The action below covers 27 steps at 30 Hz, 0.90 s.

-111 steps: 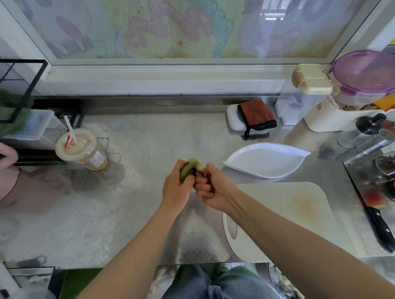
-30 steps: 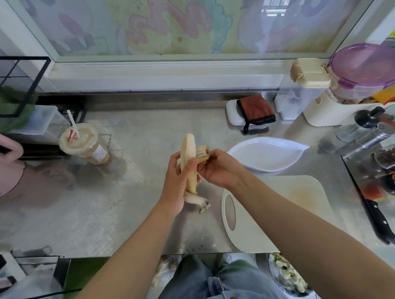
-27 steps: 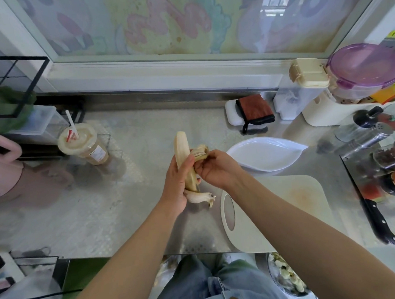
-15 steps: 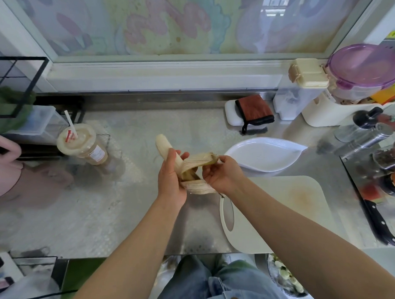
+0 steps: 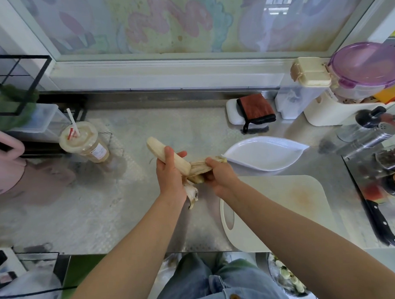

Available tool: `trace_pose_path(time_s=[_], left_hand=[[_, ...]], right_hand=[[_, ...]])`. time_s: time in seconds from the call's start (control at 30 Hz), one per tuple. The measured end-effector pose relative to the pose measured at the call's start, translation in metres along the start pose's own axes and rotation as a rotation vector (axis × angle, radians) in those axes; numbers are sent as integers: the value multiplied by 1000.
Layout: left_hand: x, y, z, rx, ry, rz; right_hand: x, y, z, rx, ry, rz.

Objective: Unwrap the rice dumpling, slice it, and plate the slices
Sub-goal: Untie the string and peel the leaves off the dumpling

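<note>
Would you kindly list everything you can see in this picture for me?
rice dumpling: one, pale cream, centre, held
leaf wrapper: one, tan, partly peeled off it
cutting board: one, cream, right of centre
plate: one, white, behind cutting board
knife: one, black handle, far right
drink cup: one, beige, left
cloth: one, rust-brown, rear
lidded container: one, purple lid, rear right
left hand: one, grips rice dumpling
right hand: one, pinches leaf wrapper

The person wears faded blue denim jeans (image 5: 192, 281) with a brass button (image 5: 234, 298).
</note>
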<state>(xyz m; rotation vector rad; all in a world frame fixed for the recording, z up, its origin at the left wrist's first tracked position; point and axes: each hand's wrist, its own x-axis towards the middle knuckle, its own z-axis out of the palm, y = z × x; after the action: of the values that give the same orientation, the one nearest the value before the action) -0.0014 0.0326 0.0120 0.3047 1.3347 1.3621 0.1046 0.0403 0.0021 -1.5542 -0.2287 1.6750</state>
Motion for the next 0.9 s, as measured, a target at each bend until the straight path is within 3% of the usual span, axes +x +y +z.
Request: trace_pose_path(time_s=[0.1, 0.17, 0.23, 0.37, 0.5, 0.63, 0.73, 0.9], left_hand=[[-2, 1, 3, -114, 66, -76], [-7, -1, 4, -106, 87, -57], [-8, -7, 5, -15, 51, 19], [-9, -10, 7, 295, -12, 122], [-13, -12, 5, 223, -83, 141], [-11, -16, 1, 355, -71, 218], [-4, -12, 3, 244, 24, 202], [2, -6, 4, -180, 141, 49]], right_hand=[[-1, -1, -2, 226, 20, 47], [1, 1, -3, 254, 54, 44], [3, 4, -4, 102, 63, 14], [2, 7, -7, -186, -83, 50], [10, 8, -9, -221, 21, -101], [7, 9, -6, -355, 68, -187], [2, 5, -7, -185, 50, -110], [1, -13, -10, 202, 67, 14]])
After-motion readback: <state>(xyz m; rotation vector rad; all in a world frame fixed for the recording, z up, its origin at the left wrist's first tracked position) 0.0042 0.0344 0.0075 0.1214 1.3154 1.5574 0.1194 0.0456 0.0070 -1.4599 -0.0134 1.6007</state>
